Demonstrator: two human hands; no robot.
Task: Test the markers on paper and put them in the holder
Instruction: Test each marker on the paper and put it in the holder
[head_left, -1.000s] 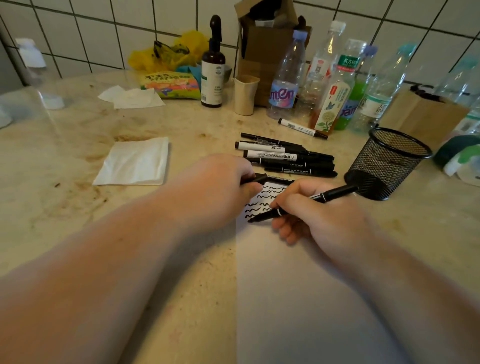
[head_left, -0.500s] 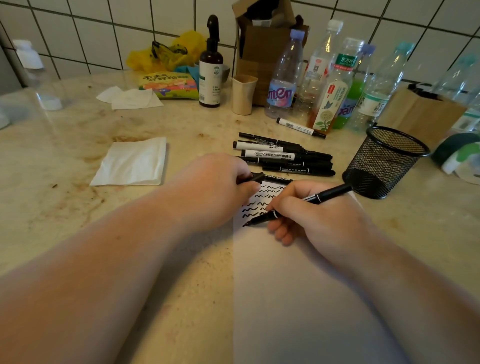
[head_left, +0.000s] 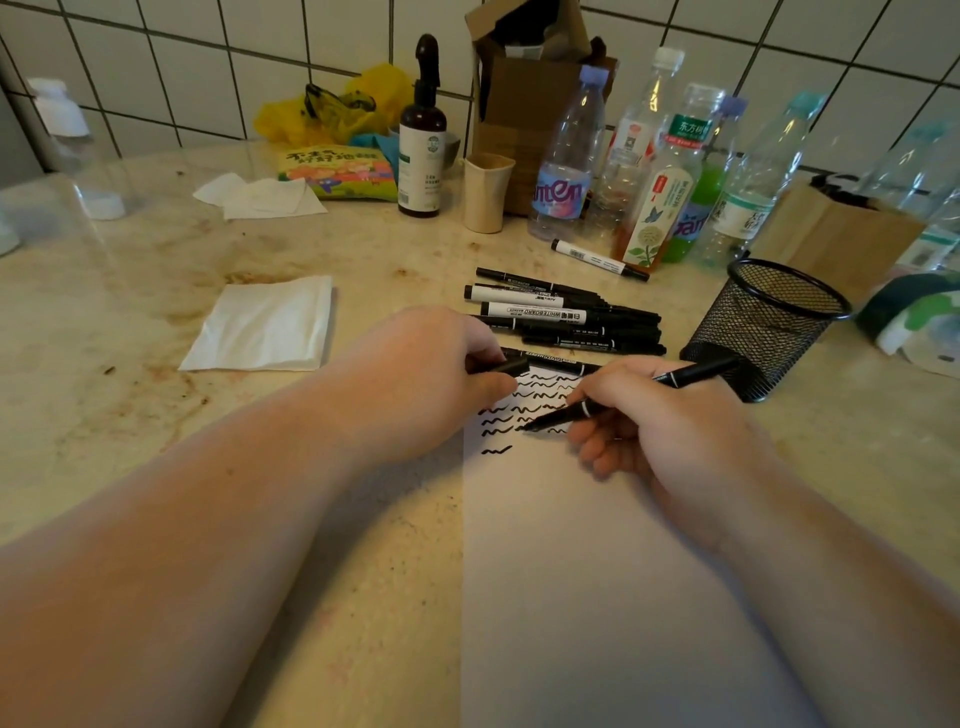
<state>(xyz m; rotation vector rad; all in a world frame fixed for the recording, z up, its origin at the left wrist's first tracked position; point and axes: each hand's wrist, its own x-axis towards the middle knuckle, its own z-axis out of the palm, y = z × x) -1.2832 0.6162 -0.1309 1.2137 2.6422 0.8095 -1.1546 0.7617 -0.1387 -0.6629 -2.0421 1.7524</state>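
My right hand grips an uncapped black marker, its tip touching the white paper among several black wavy lines. My left hand rests at the paper's top left corner and pinches a black marker cap. Several black and white markers lie in a pile just beyond the paper, and one white marker lies apart near the bottles. The black mesh holder stands to the right of the pile; I cannot see into it.
A folded white tissue lies to the left. Along the tiled wall stand a brown pump bottle, a beige cup, several plastic bottles, cardboard boxes and a snack bag.
My right hand has moved the marker tip to the right along the paper, and one more wavy line now shows at the lower left of the scribbles. My left hand has stayed put.
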